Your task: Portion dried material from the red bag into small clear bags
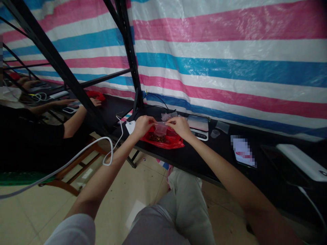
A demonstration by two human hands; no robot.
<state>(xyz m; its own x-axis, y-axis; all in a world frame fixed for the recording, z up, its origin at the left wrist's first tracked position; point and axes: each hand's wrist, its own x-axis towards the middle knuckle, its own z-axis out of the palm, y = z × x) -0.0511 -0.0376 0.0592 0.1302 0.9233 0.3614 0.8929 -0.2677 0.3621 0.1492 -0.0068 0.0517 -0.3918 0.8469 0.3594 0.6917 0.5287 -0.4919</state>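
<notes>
Both hands, left hand [142,125] and right hand [179,126], pinch a small clear bag [160,128] over red bag [163,140] on black desk [204,156].

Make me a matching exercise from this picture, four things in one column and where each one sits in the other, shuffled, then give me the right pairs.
Things:
1. small clear bag
2. red bag
3. small scale
4. white power bank

Places:
A. far right on the black table
B. pinched between the left hand and right hand
C. flat under both hands, holding dark bits
D. just behind the right hand, near the tarp

Pairs: 1-B, 2-C, 3-D, 4-A
</notes>
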